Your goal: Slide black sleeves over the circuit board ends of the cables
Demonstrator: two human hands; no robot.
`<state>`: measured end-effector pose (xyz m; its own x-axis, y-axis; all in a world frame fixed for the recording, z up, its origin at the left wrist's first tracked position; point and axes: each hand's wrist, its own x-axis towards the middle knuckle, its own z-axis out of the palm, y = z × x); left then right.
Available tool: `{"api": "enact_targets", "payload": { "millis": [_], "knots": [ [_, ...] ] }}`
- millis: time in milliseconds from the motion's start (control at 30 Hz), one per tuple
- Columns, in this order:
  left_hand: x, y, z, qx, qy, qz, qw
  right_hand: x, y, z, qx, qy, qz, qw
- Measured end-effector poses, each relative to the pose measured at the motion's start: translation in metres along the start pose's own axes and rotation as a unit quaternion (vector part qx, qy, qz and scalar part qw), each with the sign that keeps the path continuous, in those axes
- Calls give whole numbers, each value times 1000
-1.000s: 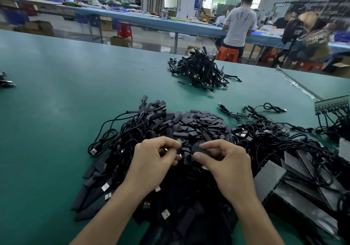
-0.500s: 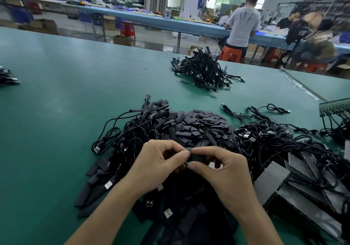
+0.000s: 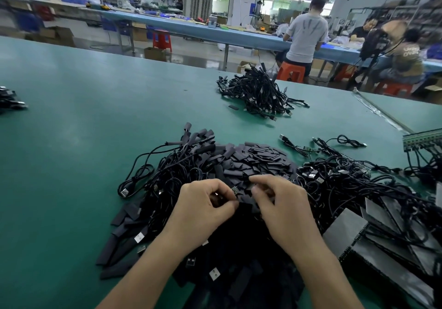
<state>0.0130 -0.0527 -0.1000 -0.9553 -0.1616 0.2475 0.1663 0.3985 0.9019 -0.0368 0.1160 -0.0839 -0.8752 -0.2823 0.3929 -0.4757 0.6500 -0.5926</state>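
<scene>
Hands drawn slightly apart since before — left hand (image 3: pixel 205 210) pinching circuit board end (image 3: pixel 235 190), right hand (image 3: pixel 282 206) pinching black sleeve (image 3: pixel 247 207)

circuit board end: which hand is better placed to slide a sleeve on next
Right, probably. The left hand pinches the circuit board end, tip pointing toward the right hand, whose curled fingers sit just beside it over the loose sleeves; whether they already hold one is unclear.
</scene>
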Motion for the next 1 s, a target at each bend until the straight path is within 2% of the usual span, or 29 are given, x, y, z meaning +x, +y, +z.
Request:
{"api": "enact_targets", "payload": {
  "millis": [133,233,267,333,433,633,733,800,900,1000],
  "knots": [
    [1,2,2,-8,41,0,999,36,-10,14,-119,-98,-14,988],
    [2,0,4,-31,69,-13,997,50,-12,29,-219,-203,-10,954],
    [2,0,4,-37,70,-18,997,50,-11,32,-233,-212,-2,949],
    [3,-2,4,-43,67,-25,997,47,-9,34,-228,-176,5,958],
    [3,-4,5,-51,72,-31,996,40,-8,30,-182,-92,10,979],
    [3,-4,5,-58,84,-51,993,20,-3,5,19,10,40,999],
    [2,-3,4,-72,61,-53,994,4,0,-7,168,-16,52,984],
    [2,0,2,-76,29,-43,996,-6,0,-7,226,-33,39,973],
    [2,0,1,-48,-9,-30,998,-17,-1,1,242,-41,21,969],
    [2,1,1,-29,-11,-27,999,-21,0,5,202,-40,5,979]
  ]
}}
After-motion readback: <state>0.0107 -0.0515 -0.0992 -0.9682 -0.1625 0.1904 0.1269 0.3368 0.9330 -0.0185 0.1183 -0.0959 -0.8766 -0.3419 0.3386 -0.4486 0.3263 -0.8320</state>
